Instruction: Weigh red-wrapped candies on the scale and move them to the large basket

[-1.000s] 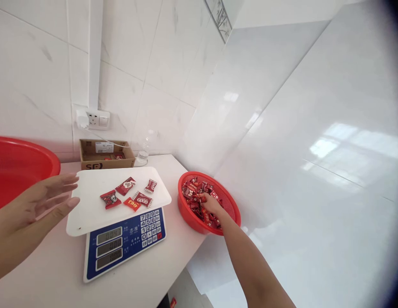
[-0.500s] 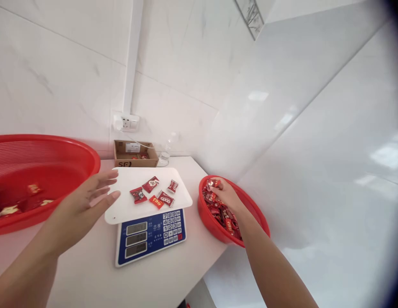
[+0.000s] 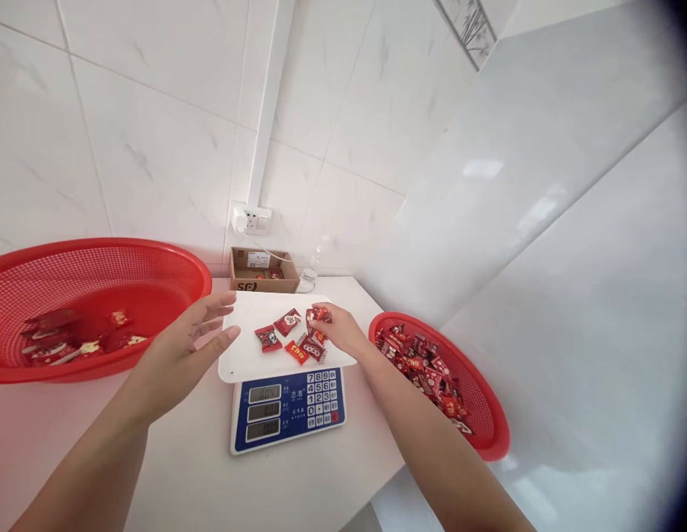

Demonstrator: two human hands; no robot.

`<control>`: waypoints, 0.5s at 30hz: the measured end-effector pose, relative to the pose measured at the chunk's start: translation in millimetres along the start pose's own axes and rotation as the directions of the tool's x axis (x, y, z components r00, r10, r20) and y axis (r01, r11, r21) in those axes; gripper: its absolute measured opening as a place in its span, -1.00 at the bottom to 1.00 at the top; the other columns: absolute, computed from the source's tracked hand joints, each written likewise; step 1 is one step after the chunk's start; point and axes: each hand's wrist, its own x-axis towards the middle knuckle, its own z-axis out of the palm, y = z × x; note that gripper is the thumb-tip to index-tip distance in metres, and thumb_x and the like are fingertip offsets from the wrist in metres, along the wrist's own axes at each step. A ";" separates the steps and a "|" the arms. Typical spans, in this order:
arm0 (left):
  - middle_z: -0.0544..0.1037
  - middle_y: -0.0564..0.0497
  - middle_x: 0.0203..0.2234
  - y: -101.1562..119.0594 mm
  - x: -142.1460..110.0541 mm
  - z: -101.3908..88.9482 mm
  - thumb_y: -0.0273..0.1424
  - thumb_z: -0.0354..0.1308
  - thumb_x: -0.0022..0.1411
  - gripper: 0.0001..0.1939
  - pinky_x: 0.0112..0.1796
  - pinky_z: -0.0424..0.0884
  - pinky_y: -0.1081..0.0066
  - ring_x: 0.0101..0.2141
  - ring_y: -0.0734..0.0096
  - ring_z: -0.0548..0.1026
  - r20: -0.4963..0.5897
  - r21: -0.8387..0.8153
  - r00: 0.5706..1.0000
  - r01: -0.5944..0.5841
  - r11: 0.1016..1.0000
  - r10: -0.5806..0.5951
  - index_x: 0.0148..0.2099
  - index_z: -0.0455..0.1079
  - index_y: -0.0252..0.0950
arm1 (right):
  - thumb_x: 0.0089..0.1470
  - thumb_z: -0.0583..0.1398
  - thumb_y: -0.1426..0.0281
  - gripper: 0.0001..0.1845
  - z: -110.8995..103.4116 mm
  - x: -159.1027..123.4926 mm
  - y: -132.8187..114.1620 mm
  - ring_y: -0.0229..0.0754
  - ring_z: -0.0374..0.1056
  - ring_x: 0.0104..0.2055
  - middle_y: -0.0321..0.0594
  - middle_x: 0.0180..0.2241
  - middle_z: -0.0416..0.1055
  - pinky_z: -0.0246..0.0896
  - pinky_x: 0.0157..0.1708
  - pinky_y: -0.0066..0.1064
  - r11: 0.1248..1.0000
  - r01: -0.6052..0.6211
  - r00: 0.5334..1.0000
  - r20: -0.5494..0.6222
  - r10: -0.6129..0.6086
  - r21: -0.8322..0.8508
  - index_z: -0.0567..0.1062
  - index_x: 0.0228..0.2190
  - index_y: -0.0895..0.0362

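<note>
Several red wrapped candies [image 3: 289, 321] lie on the white pan [image 3: 249, 355] of a digital scale [image 3: 288, 410] with a blue keypad face. My right hand [image 3: 340, 330] is over the pan's right side, its fingers closed on a red wrapped candy [image 3: 315, 316] just above the others; its fingers partly cover the candies there. By the pan's left edge hovers my left hand [image 3: 182, 355], fingers apart and nothing in it. A red basket [image 3: 490, 421] at the right holds many more wrapped candies; my right forearm crosses in front of part of it.
At the left stands a larger red basket [image 3: 171, 255] with bagged red candies inside. Behind the scale are a cardboard box [image 3: 266, 284] and a clear plastic bottle [image 3: 311, 270]. A cable runs from the wall socket [image 3: 256, 219]. The white table [image 3: 321, 488] ends at the right.
My right hand has moved left from the right basket to above the scale pan, with candy in its fingers. My left hand stays beside the pan. The view has shifted slightly left.
</note>
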 end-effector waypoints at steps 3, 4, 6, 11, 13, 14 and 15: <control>0.36 0.09 0.13 0.7 0.0 0.9 0.04 0.07 0.13 -0.48 0.07 0.33 0.11 0.09 0.18 0.37 0.007 0.008 1.000 0.007 1.000 -0.007 0.12 0.21 0.08 | -0.02 0.22 0.35 -0.61 -4.6 -1.7 3.4 -0.20 0.40 -0.12 -0.25 -0.16 0.49 0.25 -0.06 -0.32 1.000 -0.002 1.000 -0.017 0.003 0.019 0.44 -0.09 0.06; 0.36 0.10 0.13 1.4 -0.2 1.2 0.05 0.07 0.12 -0.48 0.07 0.33 0.11 0.09 0.19 0.37 0.011 0.010 1.000 0.024 1.000 -0.024 0.12 0.20 0.09 | -0.01 0.21 0.34 -0.62 -6.2 -2.4 4.3 -0.21 0.41 -0.13 -0.24 -0.16 0.49 0.26 -0.08 -0.32 1.000 -0.007 1.000 -0.025 0.008 0.022 0.43 -0.08 0.07; 0.35 0.11 0.14 3.1 -0.8 1.8 0.06 0.07 0.11 -0.47 0.06 0.34 0.12 0.09 0.19 0.36 0.020 0.009 0.998 0.061 0.998 -0.061 0.12 0.20 0.10 | 0.01 0.19 0.33 -0.63 -9.1 -3.8 5.0 -0.23 0.41 -0.17 -0.24 -0.16 0.48 0.28 -0.12 -0.34 1.000 -0.020 0.999 -0.037 0.021 0.020 0.42 -0.09 0.08; 0.34 0.08 0.14 5.7 -1.4 2.0 0.06 0.06 0.11 -0.46 0.06 0.35 0.12 0.10 0.18 0.36 0.019 0.011 0.997 0.072 0.997 -0.072 0.12 0.21 0.06 | -0.01 0.19 0.34 -0.70 -9.7 -6.8 2.8 -0.27 0.39 -0.36 -0.31 -0.32 0.48 0.29 -0.31 -0.39 0.997 -0.067 0.998 0.003 0.067 -0.033 0.45 -0.17 0.08; 0.34 0.06 0.15 6.1 -1.5 2.0 0.05 0.06 0.11 -0.46 0.05 0.35 0.11 0.09 0.16 0.37 0.010 0.021 0.998 0.058 0.998 -0.059 0.11 0.22 0.04 | -0.03 0.21 0.34 -0.78 -6.7 -7.2 2.1 -0.27 0.36 -0.41 -0.34 -0.41 0.46 0.26 -0.35 -0.41 0.994 -0.086 0.995 0.037 0.089 -0.065 0.48 -0.27 0.08; 0.34 0.05 0.15 6.2 -1.6 2.0 0.05 0.06 0.12 -0.47 0.04 0.36 0.11 0.09 0.15 0.37 0.007 0.024 0.999 0.052 0.998 -0.052 0.11 0.22 0.03 | -0.05 0.22 0.35 -0.83 -4.9 -7.1 1.8 -0.27 0.35 -0.43 -0.35 -0.45 0.45 0.24 -0.37 -0.41 0.992 -0.094 0.994 0.050 0.098 -0.083 0.49 -0.32 0.09; 0.34 0.04 0.15 6.4 -1.6 1.9 0.04 0.06 0.12 -0.47 0.03 0.36 0.10 0.09 0.13 0.37 0.010 0.027 0.999 0.049 0.998 -0.049 0.11 0.22 0.02 | -0.06 0.24 0.35 -0.85 -3.4 -7.0 1.5 -0.27 0.34 -0.44 -0.35 -0.48 0.44 0.23 -0.37 -0.41 0.990 -0.101 0.992 0.059 0.107 -0.100 0.49 -0.36 0.09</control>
